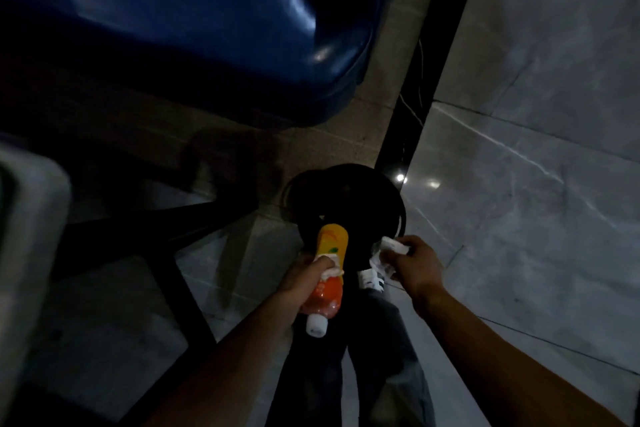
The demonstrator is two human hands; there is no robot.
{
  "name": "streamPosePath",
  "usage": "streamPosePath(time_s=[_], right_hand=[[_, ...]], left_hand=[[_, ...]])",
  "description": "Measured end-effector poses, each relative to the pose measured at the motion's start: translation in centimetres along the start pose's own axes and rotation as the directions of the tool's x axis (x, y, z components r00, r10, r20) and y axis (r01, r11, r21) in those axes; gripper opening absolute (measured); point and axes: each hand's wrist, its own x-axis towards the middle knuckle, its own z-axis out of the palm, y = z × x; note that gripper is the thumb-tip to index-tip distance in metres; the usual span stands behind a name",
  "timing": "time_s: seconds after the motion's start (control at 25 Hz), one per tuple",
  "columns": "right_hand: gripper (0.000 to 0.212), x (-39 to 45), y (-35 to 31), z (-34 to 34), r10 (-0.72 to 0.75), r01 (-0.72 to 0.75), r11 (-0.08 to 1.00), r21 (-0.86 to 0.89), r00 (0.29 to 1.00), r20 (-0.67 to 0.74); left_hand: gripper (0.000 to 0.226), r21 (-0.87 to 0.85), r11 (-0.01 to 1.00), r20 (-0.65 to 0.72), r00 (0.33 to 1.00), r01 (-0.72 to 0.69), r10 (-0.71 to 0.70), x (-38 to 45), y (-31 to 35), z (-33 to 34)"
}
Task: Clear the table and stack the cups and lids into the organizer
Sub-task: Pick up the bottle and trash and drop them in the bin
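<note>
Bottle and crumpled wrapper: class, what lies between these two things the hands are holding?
In the head view, the bottle in the left hand and the wrapper in the right hand are separated by a dark gap, the black bin below, and a shoe.

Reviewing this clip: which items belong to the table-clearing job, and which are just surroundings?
Job items:
left hand holding orange plastic bottle with white cap
right hand holding crumpled white wrappers
round black bin

Surroundings:
blue padded seat
grey marble floor
</note>
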Motion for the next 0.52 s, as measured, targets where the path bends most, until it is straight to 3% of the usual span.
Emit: streamPosePath(time_s=[0.2, 0.52], right_hand=[[0.03, 6.8, -0.1, 4.5, -0.155, 0.128, 0.956, -0.264, 0.984, -0.084], [0.034, 11.2, 0.2, 8.0, -0.158, 0.113, 0.952, -0.285, 0.977, -0.14]], left_hand=[[0.051, 0.041, 0.993, -0.065, 0.992, -0.106, 0.109, 8.4, 2.4, 3.1], [0.063, 0.161, 0.98, -0.146, 0.979, -0.118, 0.142, 14.6, 3.9, 5.2]])
